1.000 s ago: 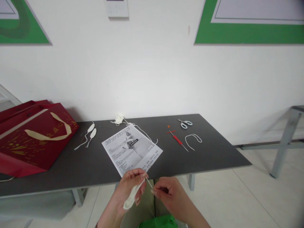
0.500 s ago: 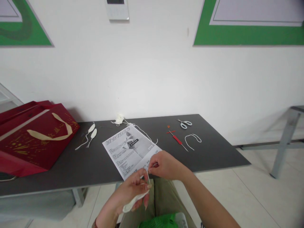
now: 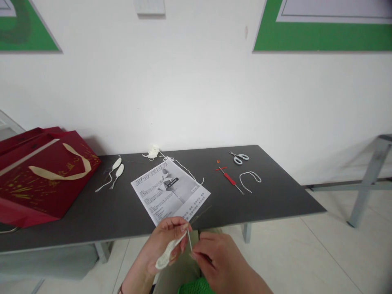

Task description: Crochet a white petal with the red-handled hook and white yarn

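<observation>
My left hand (image 3: pixel 171 234) is closed over a white crocheted petal-shaped piece (image 3: pixel 165 256), whose wide end hangs below the fingers towards the wrist. From its pinched tip a strand of white yarn (image 3: pixel 189 240) runs taut down to the right. My right hand (image 3: pixel 216 255) pinches the lower end of that yarn between thumb and forefinger, just above the lap. A thin, faint wire-like line (image 3: pixel 202 211) sticks out past the left fingertips; what it is I cannot make out.
On the dark table (image 3: pixel 269 200) lie a printed sheet (image 3: pixel 171 192), a red-handled crochet hook (image 3: pixel 229 179), scissors (image 3: pixel 239 157), an orange ring (image 3: pixel 218 161), a loose yarn piece (image 3: pixel 250 175), two white petals (image 3: pixel 118 166) and a yarn bundle (image 3: pixel 153 152). A red gift bag (image 3: pixel 49 175) stands left.
My right hand has moved down and towards me, drawing the yarn from above the sheet's edge to over the lap. My left hand has turned slightly, still gripping the crocheted piece.
</observation>
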Action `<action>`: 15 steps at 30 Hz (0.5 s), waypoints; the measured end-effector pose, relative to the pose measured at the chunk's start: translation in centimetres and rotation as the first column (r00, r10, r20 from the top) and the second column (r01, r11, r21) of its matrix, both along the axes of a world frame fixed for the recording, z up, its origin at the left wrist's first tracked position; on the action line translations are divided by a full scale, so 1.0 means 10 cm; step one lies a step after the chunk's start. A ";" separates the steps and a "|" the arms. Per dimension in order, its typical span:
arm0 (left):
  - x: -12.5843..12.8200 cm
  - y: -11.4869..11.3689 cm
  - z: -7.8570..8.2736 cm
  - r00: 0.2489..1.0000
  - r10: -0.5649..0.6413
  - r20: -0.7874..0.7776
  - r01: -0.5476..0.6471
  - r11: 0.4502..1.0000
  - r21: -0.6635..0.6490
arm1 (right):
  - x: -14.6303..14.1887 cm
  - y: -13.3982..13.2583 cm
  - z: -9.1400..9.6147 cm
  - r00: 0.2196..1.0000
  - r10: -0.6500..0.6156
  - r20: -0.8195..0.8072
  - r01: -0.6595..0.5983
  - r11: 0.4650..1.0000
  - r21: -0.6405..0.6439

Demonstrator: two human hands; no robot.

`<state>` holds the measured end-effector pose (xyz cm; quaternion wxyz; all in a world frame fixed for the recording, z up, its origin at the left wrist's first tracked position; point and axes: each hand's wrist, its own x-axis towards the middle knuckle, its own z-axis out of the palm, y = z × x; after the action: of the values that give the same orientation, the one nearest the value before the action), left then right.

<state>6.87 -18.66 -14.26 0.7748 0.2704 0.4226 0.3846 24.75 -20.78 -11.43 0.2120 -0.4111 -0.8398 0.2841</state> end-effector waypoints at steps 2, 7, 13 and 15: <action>0.03 -0.01 0.01 1.000 0.014 0.002 -0.014 1.000 0.009 | 0.01 0.04 -0.12 0.997 -0.067 -0.040 0.064 0.996 -0.068; 0.13 -0.06 0.02 0.999 0.047 -0.026 -0.046 0.998 0.043 | 0.03 0.21 -0.25 0.956 -0.106 -0.273 0.041 0.971 -0.234; 0.16 -0.09 0.09 0.997 0.023 -0.073 -0.014 0.991 0.130 | -0.03 0.24 -0.31 0.570 -0.324 -0.755 -0.168 0.854 -0.493; 0.17 -0.10 0.13 0.997 0.008 -0.082 0.003 0.990 0.141 | -0.08 0.23 -0.30 0.447 -0.415 -0.792 -0.198 0.818 -0.540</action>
<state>8.52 -19.67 -13.00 0.7351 0.3396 0.4262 0.4032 23.96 -18.46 -14.44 0.5053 -0.2994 -0.4484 0.6738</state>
